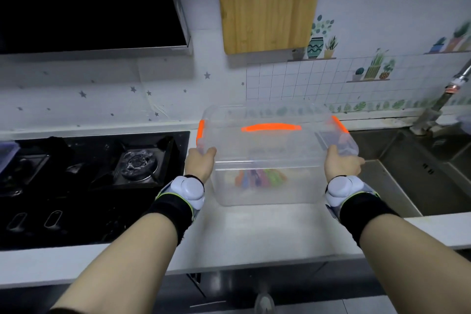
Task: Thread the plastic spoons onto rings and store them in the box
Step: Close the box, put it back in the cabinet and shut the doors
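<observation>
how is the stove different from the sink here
The stove lies left of the clear box; the sink lies right of it. The stove is flat black glass with a round burner; the sink is a sunken grey metal basin under a tap. Both are set into the same white counter.

The box [265, 181] is clear plastic with orange clips and an orange handle [271, 127]. Spoons [260, 178] inside show orange, blue, purple, pink and green. At 9 o'clock, the stove [96, 160] is black.
</observation>
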